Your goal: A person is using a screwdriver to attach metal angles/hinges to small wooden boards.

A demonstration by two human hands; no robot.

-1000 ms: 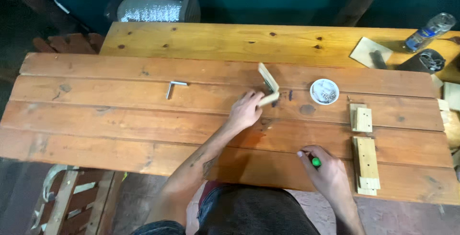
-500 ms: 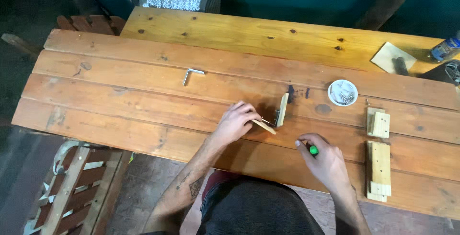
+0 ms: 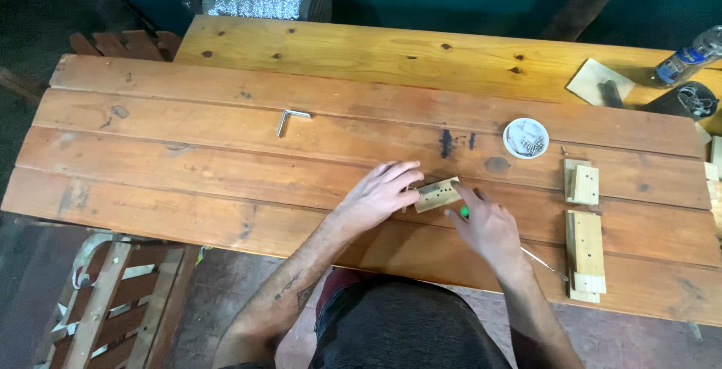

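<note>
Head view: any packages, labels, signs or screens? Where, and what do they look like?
No signs or screens.
Plastic bottle: far right edge of the table, lying tilted, clear with a blue label band.
Small round tub: right of centre on the table, beyond the right hand, white, open, holding small metal pieces.

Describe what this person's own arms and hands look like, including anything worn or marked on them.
Both hands are bare: no gloves, rings or watch show on the left hand or the right hand. Both forearms are uncovered, with no sleeves in view. The left forearm carries small dark tattoo marks near the elbow; their design is too small to tell.
</note>
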